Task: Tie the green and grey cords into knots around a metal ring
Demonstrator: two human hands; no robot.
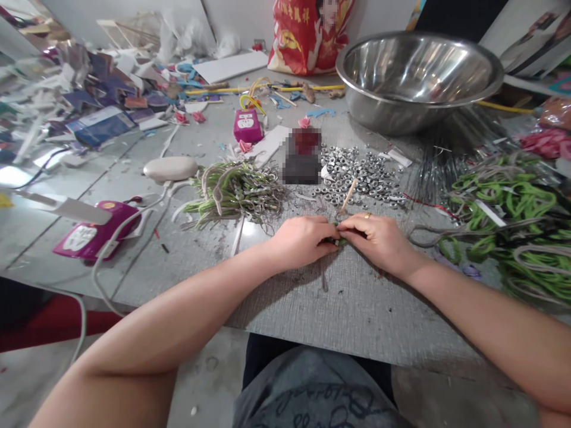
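Observation:
Near the table's front edge, my left hand point(303, 241) and my right hand point(377, 241) meet fingertip to fingertip. Both pinch a short stretch of green cord point(343, 240), mostly hidden by the fingers. A thin wooden stick point(348, 196) rises just beyond the right fingertips; I cannot tell whether it is held. A grey cord loop point(324, 279) lies below my left hand. Beyond the hands spreads a heap of small metal rings point(366, 172). To the left sits a bundle of green and grey cords point(236, 190), with metallic bits among its ends.
A large steel bowl point(414, 113) stands back right, beside a red bag point(307, 35). More green cords point(513, 220) pile up at right. Purple power sockets point(247, 126) and a white cable point(100, 261) lie leftward. Scraps point(107, 95) cover the far left.

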